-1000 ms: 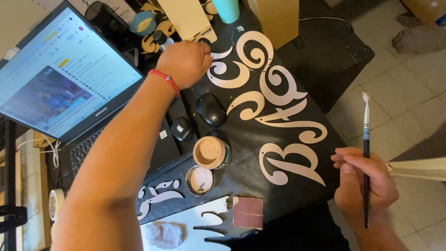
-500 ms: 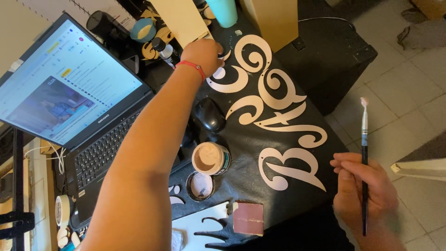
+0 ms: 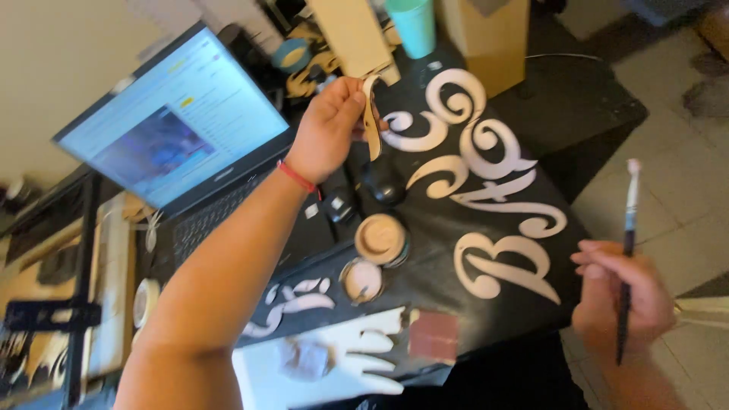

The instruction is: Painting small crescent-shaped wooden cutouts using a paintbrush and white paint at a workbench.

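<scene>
Left hand (image 3: 330,129) raised over the far part of the surface (image 3: 592,114), fingers closed in a pinch on a thin curved wooden cutout piece (image 3: 371,114). Piece hangs edge-on to the camera, lifted clear of the black covering, just left of the pale scroll shapes. Red band (image 3: 298,177) on the left wrist.

Right hand (image 3: 619,292) at the near right edge, off the surface over the tiled floor (image 3: 683,190). Fingers curled around a paintbrush (image 3: 627,250), dark handle, pale tip pointing up and away. Brush touches nothing else.

Laid flat on the black surface: large cream ornamental letter cutouts (image 3: 501,266), with scrollwork cutouts (image 3: 463,129) farther back. Between the hands, a round open jar of beige paint (image 3: 382,239); just below it a smaller round container (image 3: 361,279) with pale contents, possibly a lid, view too soft to be sure. Dark computer mouse (image 3: 382,182) just beyond the jar.

Near edge: small white cutouts (image 3: 292,304), a white sheet with more shapes (image 3: 357,353), a reddish-brown square block (image 3: 434,334).

Open laptop (image 3: 175,137) at left, screen lit. Teal cup (image 3: 414,26) and a tan wooden board (image 3: 353,34) at the far end.
</scene>
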